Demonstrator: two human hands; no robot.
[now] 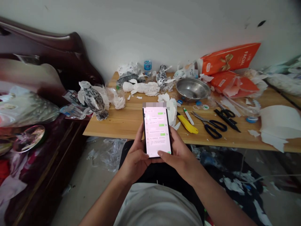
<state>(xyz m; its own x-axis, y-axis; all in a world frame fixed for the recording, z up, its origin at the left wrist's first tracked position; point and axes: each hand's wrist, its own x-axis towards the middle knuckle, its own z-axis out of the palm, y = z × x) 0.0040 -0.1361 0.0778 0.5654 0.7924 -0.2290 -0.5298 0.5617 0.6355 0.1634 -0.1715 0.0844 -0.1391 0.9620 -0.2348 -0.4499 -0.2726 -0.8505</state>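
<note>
I hold a smartphone [157, 131] upright over my lap, its lit screen showing a chat. My left hand [134, 157] wraps round the phone's left edge and back. My right hand [180, 153] grips the right edge, and its thumb rests on the lower part of the screen. Both hands hang just in front of the near edge of a wooden table [124, 122].
On the table lie a yellow utility knife [187, 124], a white marker [188, 116], two black scissors [215, 125], a steel bowl [192, 88], orange packets [229, 58], crumpled white paper and patterned figures [94, 100]. A dark wooden bed frame [47, 59] stands at the left. Scraps litter the floor.
</note>
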